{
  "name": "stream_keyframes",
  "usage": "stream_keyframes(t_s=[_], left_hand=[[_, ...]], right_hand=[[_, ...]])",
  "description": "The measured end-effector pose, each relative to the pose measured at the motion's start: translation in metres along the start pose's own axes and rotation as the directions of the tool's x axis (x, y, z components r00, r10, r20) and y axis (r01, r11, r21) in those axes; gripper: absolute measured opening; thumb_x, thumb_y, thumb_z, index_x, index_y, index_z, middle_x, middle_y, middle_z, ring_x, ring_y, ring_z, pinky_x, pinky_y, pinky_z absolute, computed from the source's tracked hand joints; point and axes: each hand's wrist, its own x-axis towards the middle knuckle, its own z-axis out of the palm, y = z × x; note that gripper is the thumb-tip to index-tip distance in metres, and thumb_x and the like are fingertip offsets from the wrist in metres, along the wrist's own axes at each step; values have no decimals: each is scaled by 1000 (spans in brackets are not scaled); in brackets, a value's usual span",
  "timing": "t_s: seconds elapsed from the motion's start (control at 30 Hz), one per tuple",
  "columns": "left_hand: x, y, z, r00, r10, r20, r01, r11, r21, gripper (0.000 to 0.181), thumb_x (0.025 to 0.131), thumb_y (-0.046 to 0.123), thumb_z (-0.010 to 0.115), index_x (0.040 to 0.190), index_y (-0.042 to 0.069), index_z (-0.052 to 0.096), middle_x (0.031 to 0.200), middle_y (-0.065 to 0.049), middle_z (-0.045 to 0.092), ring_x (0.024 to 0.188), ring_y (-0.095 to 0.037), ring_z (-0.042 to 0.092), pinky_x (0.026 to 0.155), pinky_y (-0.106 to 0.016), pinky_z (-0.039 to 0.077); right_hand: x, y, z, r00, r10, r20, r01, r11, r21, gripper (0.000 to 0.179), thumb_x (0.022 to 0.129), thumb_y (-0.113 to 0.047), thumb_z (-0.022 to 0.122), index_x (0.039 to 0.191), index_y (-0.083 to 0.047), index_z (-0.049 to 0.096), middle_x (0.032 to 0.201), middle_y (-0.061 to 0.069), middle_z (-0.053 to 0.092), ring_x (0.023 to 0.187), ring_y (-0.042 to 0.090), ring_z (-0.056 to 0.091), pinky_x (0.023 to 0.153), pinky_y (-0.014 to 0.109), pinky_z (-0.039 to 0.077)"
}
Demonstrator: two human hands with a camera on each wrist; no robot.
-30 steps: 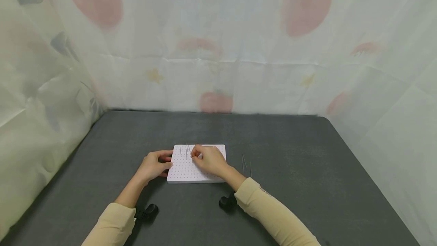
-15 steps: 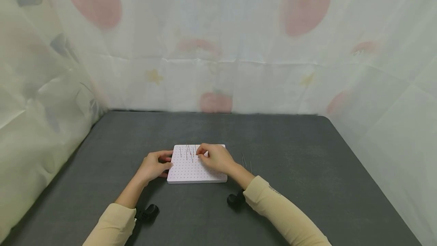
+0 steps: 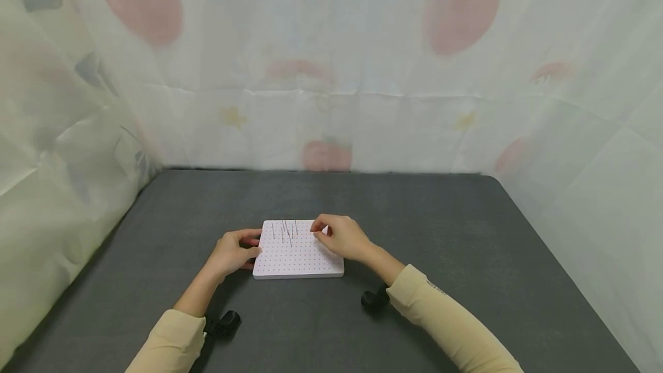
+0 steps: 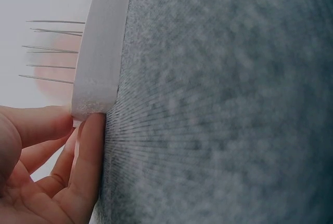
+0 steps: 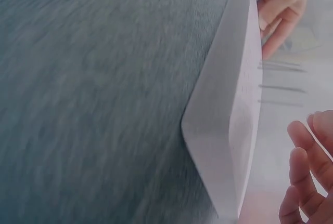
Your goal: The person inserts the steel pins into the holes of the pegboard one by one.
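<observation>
Left hand (image 3: 230, 252): pinches pegboard (image 3: 296, 259) at nine o'clock.
Right hand (image 3: 343, 238): fingers loosely curled, holding nothing — above two-o'clock side.
Pins (image 4: 52, 52): standing in pegboard — toward eleven o'clock.

Curtained-off tabletop workspace — dark grey table (image 3: 440, 269), pale curtain (image 3: 383, 39) around three sides, faded red fruit prints (image 3: 463, 13)

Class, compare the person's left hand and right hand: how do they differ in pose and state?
The left hand is at the white board's left edge, touching it; the right hand hovers above the board's right part, apart from it.
The left hand grips the board; the right hand is loosely bent, with nothing visible in it.
Both are bare and extend from cream sleeves.
</observation>
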Motion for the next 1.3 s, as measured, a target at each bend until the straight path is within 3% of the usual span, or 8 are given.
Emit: stream_keyframes(t_s=[0.37,0.67,0.87,1.3], left_hand=[[0,0,-1,1000,-5,10,5,1000,-10,51,83,4,62,133,5,49,110,-19,55,78,-18,62,60,-30,57],[1,0,-3,1000,-2,7,2,1000,-1,51,83,4,63,132,5,49,109,-18,55,78,-18,62,60,-31,57],[3,-2,-3,1000,-1,0,1,1000,7,51,83,4,63,132,6,50,108,-17,56,77,-17,61,60,-31,57],[3,-3,-3,1000,7,2,-7,1000,9,51,83,4,62,133,6,49,109,-17,55,78,-18,61,60,-31,57]], right_hand=[[-18,23,-28,999,-4,-51,3,1000,-26,11,88,-14,60,97,-12,65,90,-4,65,70,8,52,57,20,45],[-35,43,-45,992,74,-104,-78,997,-29,10,87,-16,60,95,-16,65,89,-7,64,71,6,52,61,22,46],[-48,54,-50,988,103,-115,-109,993,-50,11,86,-17,62,96,-14,65,86,-6,63,68,6,52,59,22,45],[-77,70,-48,976,207,-63,-212,973,-89,14,85,-23,65,95,-14,64,80,-8,58,65,5,49,56,22,42]])
